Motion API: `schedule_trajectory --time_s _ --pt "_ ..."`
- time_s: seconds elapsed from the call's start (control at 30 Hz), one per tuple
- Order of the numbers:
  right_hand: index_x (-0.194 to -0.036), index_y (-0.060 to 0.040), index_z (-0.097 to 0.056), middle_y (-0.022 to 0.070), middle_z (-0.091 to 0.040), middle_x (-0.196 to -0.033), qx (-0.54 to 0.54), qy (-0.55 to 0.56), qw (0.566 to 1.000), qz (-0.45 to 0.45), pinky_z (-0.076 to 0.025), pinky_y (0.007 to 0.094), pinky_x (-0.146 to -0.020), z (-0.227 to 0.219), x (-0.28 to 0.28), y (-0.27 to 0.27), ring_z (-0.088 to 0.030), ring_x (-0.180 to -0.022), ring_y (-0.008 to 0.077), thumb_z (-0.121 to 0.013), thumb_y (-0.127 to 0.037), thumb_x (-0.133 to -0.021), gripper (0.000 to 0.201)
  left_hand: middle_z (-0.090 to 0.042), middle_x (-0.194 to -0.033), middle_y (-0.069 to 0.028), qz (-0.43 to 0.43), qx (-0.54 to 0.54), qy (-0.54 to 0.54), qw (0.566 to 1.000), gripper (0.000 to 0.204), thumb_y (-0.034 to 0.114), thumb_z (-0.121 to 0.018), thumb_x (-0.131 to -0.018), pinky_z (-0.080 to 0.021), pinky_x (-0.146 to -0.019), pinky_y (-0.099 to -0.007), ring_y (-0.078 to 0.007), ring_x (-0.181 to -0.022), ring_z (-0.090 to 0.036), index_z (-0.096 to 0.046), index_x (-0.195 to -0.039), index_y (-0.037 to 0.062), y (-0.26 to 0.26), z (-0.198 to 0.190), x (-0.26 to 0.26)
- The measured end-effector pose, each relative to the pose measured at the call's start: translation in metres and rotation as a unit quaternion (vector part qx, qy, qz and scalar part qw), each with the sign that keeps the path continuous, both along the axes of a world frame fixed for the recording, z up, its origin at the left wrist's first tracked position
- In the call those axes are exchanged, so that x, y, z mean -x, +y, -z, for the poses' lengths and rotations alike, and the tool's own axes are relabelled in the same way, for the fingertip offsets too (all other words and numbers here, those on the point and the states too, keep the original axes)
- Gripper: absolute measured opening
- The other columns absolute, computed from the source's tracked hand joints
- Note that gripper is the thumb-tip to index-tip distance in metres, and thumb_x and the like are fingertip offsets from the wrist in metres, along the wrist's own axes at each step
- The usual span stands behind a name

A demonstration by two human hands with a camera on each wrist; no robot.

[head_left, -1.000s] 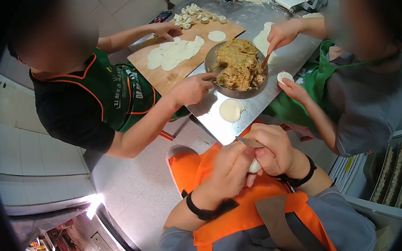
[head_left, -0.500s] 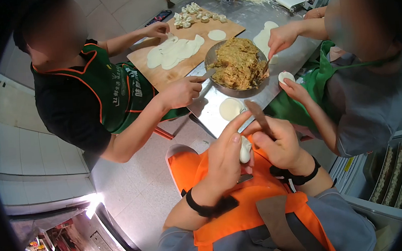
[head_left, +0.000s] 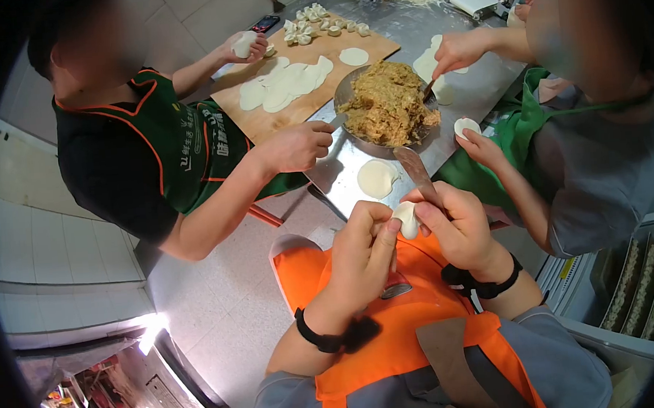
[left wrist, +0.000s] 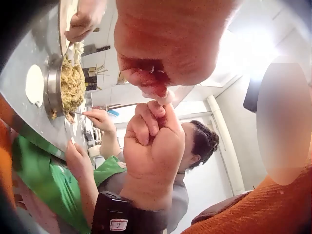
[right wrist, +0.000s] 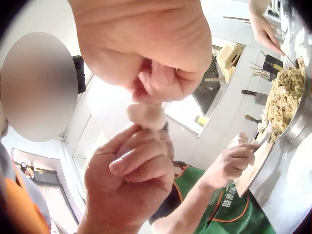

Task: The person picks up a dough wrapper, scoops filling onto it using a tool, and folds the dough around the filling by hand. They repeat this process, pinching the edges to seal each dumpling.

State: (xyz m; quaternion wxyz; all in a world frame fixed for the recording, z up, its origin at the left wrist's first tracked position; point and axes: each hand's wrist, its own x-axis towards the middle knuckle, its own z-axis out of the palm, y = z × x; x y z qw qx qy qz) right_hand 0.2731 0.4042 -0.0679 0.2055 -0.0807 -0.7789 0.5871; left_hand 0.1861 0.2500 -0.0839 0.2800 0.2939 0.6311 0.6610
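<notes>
A white dumpling (head_left: 406,220) is pinched between my two hands over my lap. My left hand (head_left: 364,253) holds its left side with thumb and fingers. The thumb and fingers of my right hand (head_left: 461,229) pinch the other side, and the same hand grips a flat filling spatula (head_left: 415,169) whose blade points up toward the table. In the right wrist view the dumpling (right wrist: 146,116) sits between the fingertips of both hands, partly covered by them. Beyond the spatula a round wrapper (head_left: 377,178) lies on the metal table's near corner.
A metal bowl of filling (head_left: 388,105) stands mid-table. Beside it a wooden board (head_left: 261,129) carries stacked wrappers (head_left: 286,85) and folded dumplings (head_left: 303,30). A person in dark green (head_left: 187,149) sits left, another in bright green (head_left: 533,114) right, both reaching toward the bowl.
My hands have opened from around the dumpling to a fingertip pinch, leaving it more exposed. The spatula has swung upright. The person on the left has lifted a wrapper off the board.
</notes>
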Motion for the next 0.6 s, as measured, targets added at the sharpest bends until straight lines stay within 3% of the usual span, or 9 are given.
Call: schedule_trajectory --time_s 0.1,0.2,0.3,0.43,0.53,0.6 --pt "-0.096 0.0021 -0.063 0.0043 -0.063 -0.076 0.038 -0.039 0.998 -0.026 -0.044 0.0242 -0.059 -0.003 0.0 0.001 -0.056 -0.065 0.0089 -0.056 -0.008 -0.097 0.012 -0.052 -0.059 -0.0009 0.006 -0.002 0.05 0.999 0.008 0.008 -0.052 -0.102 -0.036 -0.042 -0.025 -0.0069 -0.045 -0.049 -0.047 -0.101 0.0016 -0.002 0.001 0.0" --pt "-0.096 0.0018 -0.063 0.0071 -0.062 -0.074 -0.01 -0.02 0.999 -0.03 -0.045 0.0257 -0.058 0.003 0.002 0.004 -0.057 -0.063 0.0109 -0.057 -0.008 -0.097 0.011 -0.054 -0.063 -0.0023 0.014 -0.008 -0.029 0.999 0.007 0.009 -0.051 -0.103 -0.038 -0.043 -0.0247 -0.0079 -0.048 -0.053 -0.048 -0.103 0.0026 -0.003 0.007 -0.002" --pt "-0.096 0.0015 -0.063 0.0094 -0.061 -0.071 -0.045 -0.02 0.999 -0.023 -0.046 0.0278 -0.058 0.009 0.002 0.004 -0.058 -0.061 0.0128 -0.058 -0.009 -0.096 0.011 -0.056 -0.067 -0.0031 0.043 -0.111 -0.21 0.97 0.012 0.014 -0.05 -0.104 -0.041 -0.044 -0.0239 -0.009 -0.05 -0.055 -0.05 -0.107 0.0032 0.002 0.008 -0.002" --pt "-0.097 0.0015 -0.064 0.0077 -0.059 -0.067 -0.083 -0.046 0.994 -0.052 -0.046 0.0288 -0.058 0.035 0.003 0.007 -0.058 -0.062 0.0128 -0.056 -0.012 -0.098 0.015 -0.057 -0.07 -0.0032 0.149 0.015 -0.269 0.951 0.024 0.026 -0.046 -0.105 -0.044 -0.047 -0.0232 -0.0114 -0.052 -0.058 -0.053 -0.109 0.0033 -0.004 0.022 0.007" --pt "-0.096 0.0007 -0.065 0.0039 -0.057 -0.065 0.059 -0.127 0.99 0.015 -0.044 0.0279 -0.056 0.049 -0.005 0.004 -0.055 -0.06 0.0105 -0.056 -0.015 -0.1 0.019 -0.06 -0.072 -0.0041 0.186 0.133 -0.285 0.931 0.028 0.031 -0.046 -0.105 -0.046 -0.05 -0.0233 -0.0131 -0.053 -0.06 -0.056 -0.107 0.0039 0.003 0.048 0.012" --pt "-0.096 -0.0001 -0.066 0.0012 -0.055 -0.065 0.069 -0.125 0.988 0.052 -0.04 0.0262 -0.054 0.063 -0.008 0.015 -0.051 -0.058 0.008 -0.056 -0.016 -0.1 0.019 -0.064 -0.076 -0.0055 0.17 0.184 -0.348 0.903 0.028 0.031 -0.049 -0.104 -0.048 -0.052 -0.0236 -0.0144 -0.055 -0.062 -0.058 -0.105 0.0047 0.011 0.063 0.019"
